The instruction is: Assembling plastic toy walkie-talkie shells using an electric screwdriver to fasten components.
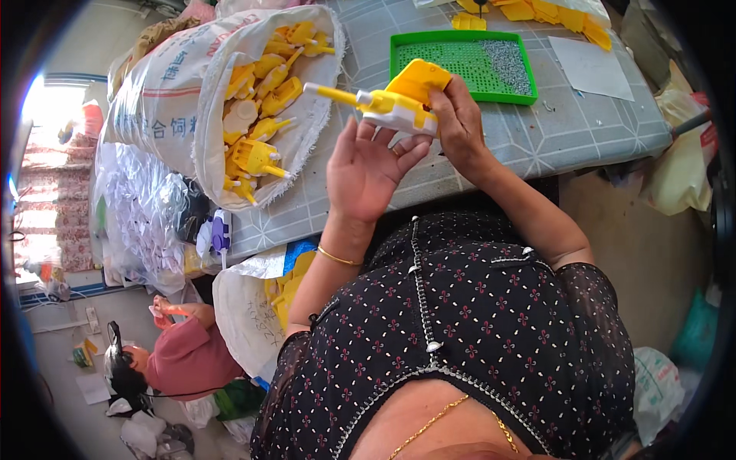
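Note:
My right hand (461, 130) grips the right end of a yellow and white plastic toy piece (399, 111) above the table. The piece has a long yellow rod with a pale tip pointing left, a white underside, and a raised yellow flap on top. My left hand (359, 175) is under it, palm up and fingers spread; the fingertips are close to the white underside, and I cannot tell whether they touch. A white woven sack (165, 107) lies on its side to the left, its mouth full of similar yellow pieces (264, 123).
A green perforated tray (460, 90) with small grey metal parts stands beyond my right hand. White paper (590, 67) and flat yellow parts (552, 14) lie farther back. A purple and white tool (221, 230) is at the table's left edge. Another person (192, 356) sits at lower left.

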{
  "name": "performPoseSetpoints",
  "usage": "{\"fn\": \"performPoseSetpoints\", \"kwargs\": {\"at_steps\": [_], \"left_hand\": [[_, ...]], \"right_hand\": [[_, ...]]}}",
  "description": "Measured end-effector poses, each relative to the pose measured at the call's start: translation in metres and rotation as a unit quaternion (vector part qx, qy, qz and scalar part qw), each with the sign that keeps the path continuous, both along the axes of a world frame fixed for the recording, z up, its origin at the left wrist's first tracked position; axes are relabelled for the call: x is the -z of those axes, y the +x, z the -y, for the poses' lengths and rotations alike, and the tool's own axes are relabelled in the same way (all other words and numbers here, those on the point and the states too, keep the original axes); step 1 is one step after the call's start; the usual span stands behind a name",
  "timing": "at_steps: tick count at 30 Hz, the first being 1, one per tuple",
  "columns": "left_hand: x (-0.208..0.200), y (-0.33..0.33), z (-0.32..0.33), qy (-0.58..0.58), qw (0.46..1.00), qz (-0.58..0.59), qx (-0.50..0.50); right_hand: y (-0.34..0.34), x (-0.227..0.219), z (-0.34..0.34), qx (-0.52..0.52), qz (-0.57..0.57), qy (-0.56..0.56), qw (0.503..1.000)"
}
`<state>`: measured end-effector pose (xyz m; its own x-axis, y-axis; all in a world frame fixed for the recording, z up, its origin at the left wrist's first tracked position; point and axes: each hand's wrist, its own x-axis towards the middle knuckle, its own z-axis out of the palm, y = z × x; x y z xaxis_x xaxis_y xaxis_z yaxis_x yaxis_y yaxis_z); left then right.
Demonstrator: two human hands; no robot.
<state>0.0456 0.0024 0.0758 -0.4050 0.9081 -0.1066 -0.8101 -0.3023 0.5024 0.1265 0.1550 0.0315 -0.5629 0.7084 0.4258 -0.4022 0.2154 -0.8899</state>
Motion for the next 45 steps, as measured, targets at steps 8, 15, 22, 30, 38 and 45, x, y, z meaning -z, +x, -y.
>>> {"fn": "performPoseSetpoints", "kwargs": {"at_steps": [8, 15, 22, 30, 38, 45], "left_hand": [[0.01, 0.006, -0.007, -0.169, 0.909, -0.344, -0.166], [0.021, -0.013, -0.004, -0.078, 0.979, -0.118, -0.149], [0.037, -0.019, -0.001, -0.073, 0.988, -0.115, -0.078], [0.034, -0.015, -0.001, -0.092, 0.985, -0.142, -0.037], [0.031, -0.024, -0.004, -0.069, 0.994, -0.053, -0.059], [0.035, -0.026, -0.002, -0.057, 0.995, -0.059, -0.063]], "right_hand": [[-0.004, -0.01, 0.006, -0.027, 0.082, 0.126, 0.988], [0.002, -0.011, -0.013, -0.049, 0.011, 0.368, 0.928], [0.012, -0.018, -0.026, -0.183, 0.108, 0.331, 0.92], [0.014, -0.023, -0.02, -0.177, 0.104, 0.352, 0.913], [0.023, -0.04, -0.023, -0.195, 0.063, 0.369, 0.907], [0.019, -0.035, -0.016, -0.197, 0.071, 0.428, 0.879]]}}
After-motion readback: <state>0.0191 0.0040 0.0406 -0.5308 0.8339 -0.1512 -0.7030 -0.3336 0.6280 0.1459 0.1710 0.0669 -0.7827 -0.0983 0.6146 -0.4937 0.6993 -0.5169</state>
